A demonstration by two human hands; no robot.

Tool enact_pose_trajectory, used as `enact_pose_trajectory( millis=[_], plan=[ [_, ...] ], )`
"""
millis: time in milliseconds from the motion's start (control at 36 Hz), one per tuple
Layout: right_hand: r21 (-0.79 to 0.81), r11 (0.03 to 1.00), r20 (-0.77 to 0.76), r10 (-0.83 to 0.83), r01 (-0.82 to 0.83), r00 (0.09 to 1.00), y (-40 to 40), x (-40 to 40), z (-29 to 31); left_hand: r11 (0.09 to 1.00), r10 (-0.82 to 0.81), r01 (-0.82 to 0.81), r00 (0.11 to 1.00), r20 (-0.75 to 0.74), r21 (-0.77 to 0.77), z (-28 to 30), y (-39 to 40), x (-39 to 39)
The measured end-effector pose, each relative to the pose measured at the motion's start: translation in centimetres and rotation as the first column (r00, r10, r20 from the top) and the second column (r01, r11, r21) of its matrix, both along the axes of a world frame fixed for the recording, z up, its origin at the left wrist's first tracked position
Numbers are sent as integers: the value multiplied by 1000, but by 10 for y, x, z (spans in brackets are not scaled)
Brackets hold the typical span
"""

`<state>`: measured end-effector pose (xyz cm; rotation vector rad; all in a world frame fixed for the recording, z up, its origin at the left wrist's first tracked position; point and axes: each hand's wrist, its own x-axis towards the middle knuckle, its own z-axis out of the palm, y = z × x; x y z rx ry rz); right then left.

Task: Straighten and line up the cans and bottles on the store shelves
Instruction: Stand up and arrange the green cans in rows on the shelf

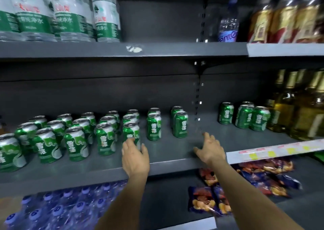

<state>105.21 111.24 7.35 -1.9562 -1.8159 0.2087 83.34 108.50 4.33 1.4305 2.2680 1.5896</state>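
Head view: middle shelf (166, 159) is dark grey, its front lip running left to right under both wrists. Green cans (73, 138) are packed in rows on the left, thinning to single files — front can (131, 133), next file (154, 127), then a pair (180, 124). Bare shelf floor lies between that pair and three cans (244, 116) past the upright. Left hand (135, 157), fingers curled round the front can, grip closed on it. Right hand (210, 150) hovers over the bare patch, fingers spread, holding nothing. Water bottles (57, 12) stand above left, amber bottles (298, 105) right, snack packs (245, 182) below.
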Motion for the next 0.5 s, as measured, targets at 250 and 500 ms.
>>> enact_pose_trajectory(
  millis=[250,500],
  plan=[
    [-2,993,67,-114,114,991,-4,143,3,973,-227,226,974,-23,-54,4,22,152],
    [15,975,81,-224,223,971,34,220,5,912,-394,383,918,-52,-149,8,77,245]
  ],
)
